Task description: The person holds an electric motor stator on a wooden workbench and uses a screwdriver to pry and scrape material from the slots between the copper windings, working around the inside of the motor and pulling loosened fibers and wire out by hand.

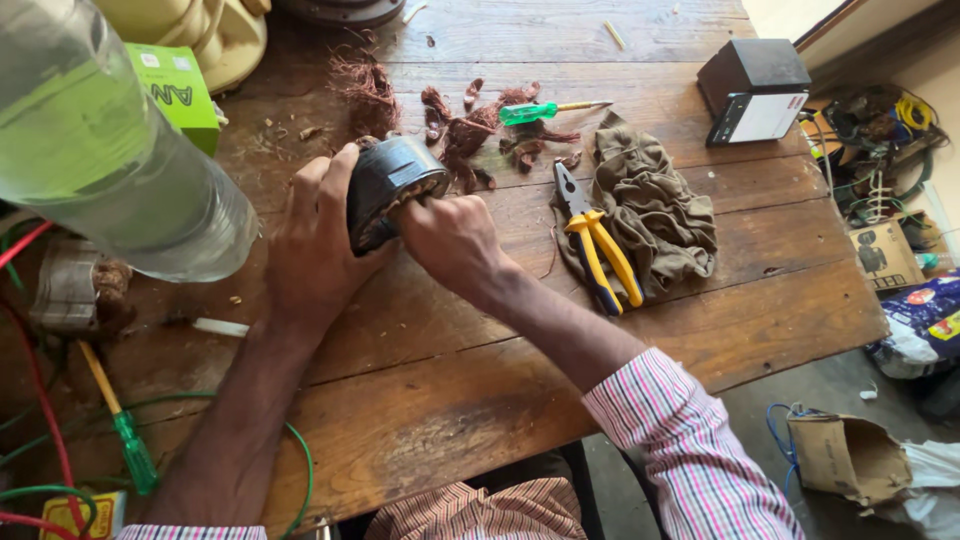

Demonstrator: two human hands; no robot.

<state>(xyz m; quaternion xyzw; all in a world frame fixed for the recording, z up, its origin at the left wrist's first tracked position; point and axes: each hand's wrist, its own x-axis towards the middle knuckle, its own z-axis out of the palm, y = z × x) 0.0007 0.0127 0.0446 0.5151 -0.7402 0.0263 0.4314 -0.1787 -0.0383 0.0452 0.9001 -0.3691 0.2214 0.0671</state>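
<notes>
Motor stator core (392,188) held tilted above wooden workbench (480,380), near its middle, bore axis slanting from upper right down toward lower left. Clasped from left side by left hand (312,235), fingers wrapped over outer shell, palm against rear face. Right hand (450,240) pressed to lower right rim, fingers curled shut at open face; could not tell whether a strand or small tool was pinched inside. Both hands touching core; right hand nearer to open end, left bearing the weight.

Core: dark, cylindrical, dull metal band with worn sheen, laminated edge at lower face; windings seemingly gone, bore itself hidden by fingers.

Noted nearby: reddish copper wire scraps (470,130) just beyond core; green-handled screwdriver (545,110) among them; yellow-and-blue pliers (597,240) lying on crumpled olive rag (660,210) to right; clear plastic bottle (110,150) at far left, close to lens.
</notes>
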